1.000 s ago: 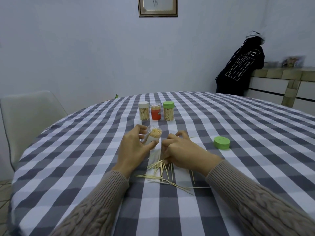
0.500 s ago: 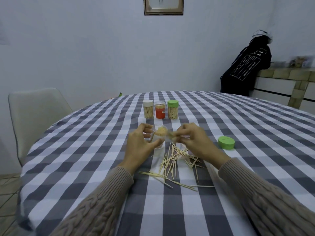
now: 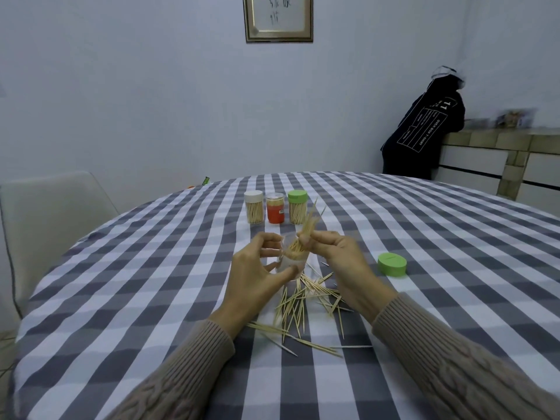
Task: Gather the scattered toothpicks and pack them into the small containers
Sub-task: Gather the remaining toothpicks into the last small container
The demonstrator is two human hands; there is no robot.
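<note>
Round table (image 3: 424, 268) under a grey-and-white checked cloth; pale chair (image 3: 51, 225) at its left edge. Dark hooded jacket (image 3: 424, 131) hangs at a tiled counter, far right. Framed picture (image 3: 278, 18) on the wall behind.

Left hand (image 3: 254, 277), fingers and thumb curled round a clear open container (image 3: 289, 262), holds it tilted just above the cloth; it is already well stocked with toothpicks. Right hand (image 3: 339, 262) pinches a bundle of toothpicks (image 3: 309, 225), lower ends at the container mouth, upper ends fanning upward.

Scattered toothpicks (image 3: 303, 307) lie on the cloth below both hands. Behind them, three capped jars in a row: white-lidded jar (image 3: 254, 207), orange jar (image 3: 275, 209), green-lidded jar (image 3: 297, 207). Loose green lid (image 3: 391, 264) right of the right hand.
</note>
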